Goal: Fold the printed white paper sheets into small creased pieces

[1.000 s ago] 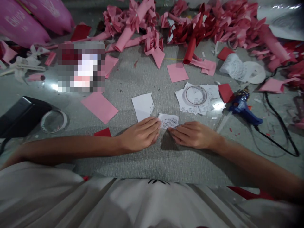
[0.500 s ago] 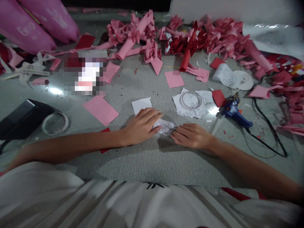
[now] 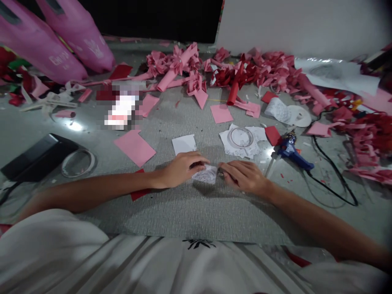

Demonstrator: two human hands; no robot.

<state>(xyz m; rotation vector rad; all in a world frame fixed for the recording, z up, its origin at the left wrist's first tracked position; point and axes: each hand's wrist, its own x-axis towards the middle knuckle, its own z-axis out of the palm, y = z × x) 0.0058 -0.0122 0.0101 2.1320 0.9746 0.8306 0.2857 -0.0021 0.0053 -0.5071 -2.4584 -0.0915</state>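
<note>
A small white paper piece with black print [image 3: 206, 175] is held between both hands just above the grey mat [image 3: 183, 212]. My left hand [image 3: 180, 169] pinches its left edge with curled fingers. My right hand [image 3: 243, 176] grips its right edge, fingers closed. A blank white paper rectangle [image 3: 184, 144] lies on the mat just beyond my left hand. A red paper scrap [image 3: 139, 193] sticks out from under my left forearm.
A blue glue gun [image 3: 292, 150] with a black cord [image 3: 333, 171] lies to the right. A tape ring rests on printed paper [image 3: 241, 139]. Pink sheets [image 3: 134, 147], another clear tape ring [image 3: 78, 163], a black box [image 3: 33, 157] and heaps of pink and red paper flowers [image 3: 245, 73] surround the mat.
The printed paper was flat on the mat under my fingertips; now both hands have closed on it and lifted and bent it. The camera has tilted up.
</note>
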